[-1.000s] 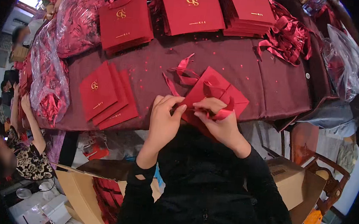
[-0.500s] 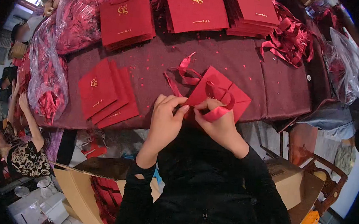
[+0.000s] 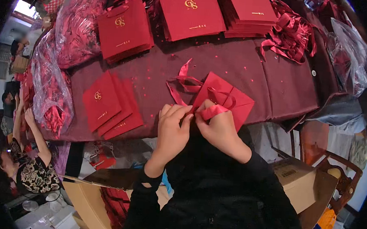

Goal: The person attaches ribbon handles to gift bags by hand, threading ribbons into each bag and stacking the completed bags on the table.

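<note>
A red paper gift bag (image 3: pixel 242 102) lies tilted at the table's near edge, its bottom folds facing right. My left hand (image 3: pixel 175 129) pinches the bag's left edge between thumb and fingers. Close beside it, my right hand (image 3: pixel 220 130) is closed on a red satin ribbon (image 3: pixel 214 112), which loops over its fingers. The fingertips of both hands almost meet, and what lies between them is partly hidden. Beyond my left hand, more loose red ribbon (image 3: pixel 189 84) trails across the cloth, touching the bag.
Three overlapping flat red bags (image 3: pixel 103 104) lie at left. Stacks of red bags (image 3: pixel 192 15) and a ribbon heap (image 3: pixel 291 39) stand at the back. Plastic sacks (image 3: pixel 81 26) fill the far left. Cardboard boxes (image 3: pixel 85 203) flank me below; another person (image 3: pixel 39 172) sits left.
The view has shifted slightly. My right hand has turned a little, and the ribbon loop over it sits lower and flatter. Both hands stay at the bag's edge.
</note>
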`<state>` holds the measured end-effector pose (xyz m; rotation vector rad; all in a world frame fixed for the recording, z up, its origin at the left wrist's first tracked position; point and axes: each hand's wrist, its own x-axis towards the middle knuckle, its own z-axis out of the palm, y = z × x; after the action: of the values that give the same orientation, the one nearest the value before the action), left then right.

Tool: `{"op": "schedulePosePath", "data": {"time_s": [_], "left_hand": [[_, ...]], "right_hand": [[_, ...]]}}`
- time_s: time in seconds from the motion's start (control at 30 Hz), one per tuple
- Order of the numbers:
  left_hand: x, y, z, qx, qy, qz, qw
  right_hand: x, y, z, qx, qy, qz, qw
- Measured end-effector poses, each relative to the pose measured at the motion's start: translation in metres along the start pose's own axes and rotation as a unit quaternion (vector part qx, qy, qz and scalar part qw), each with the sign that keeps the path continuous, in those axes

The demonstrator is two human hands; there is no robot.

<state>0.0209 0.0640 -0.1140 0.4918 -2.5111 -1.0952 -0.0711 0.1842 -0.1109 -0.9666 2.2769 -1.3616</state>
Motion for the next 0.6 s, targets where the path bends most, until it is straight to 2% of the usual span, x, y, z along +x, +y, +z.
{"op": "schedulePosePath", "data": {"time_s": [0.33, 0.4, 0.47, 0.53, 0.6], "left_hand": [[-0.005, 0.005, 0.002, 0.006, -0.006, 0.014, 1.000], [-0.002, 0.002, -0.001, -0.014, -0.009, 0.002, 1.000], [0.003, -0.006, -0.010, -0.094, -0.085, 0.004, 0.992], [0.005, -0.012, -0.008, -0.102, -0.084, 0.037, 0.991], [0.008, -0.009, -0.008, -0.013, -0.098, 0.128, 0.987]], "right_hand": [[0.006, -0.006, -0.006, -0.052, -0.031, -0.011, 0.998], [0.003, 0.004, -0.005, -0.001, -0.019, -0.050, 0.999], [-0.006, 0.008, -0.004, -0.046, -0.021, -0.059, 0.997], [-0.015, 0.004, -0.007, -0.109, -0.016, -0.072, 0.991], [-0.021, 0.008, -0.007, -0.126, -0.023, -0.074, 0.989]]}}
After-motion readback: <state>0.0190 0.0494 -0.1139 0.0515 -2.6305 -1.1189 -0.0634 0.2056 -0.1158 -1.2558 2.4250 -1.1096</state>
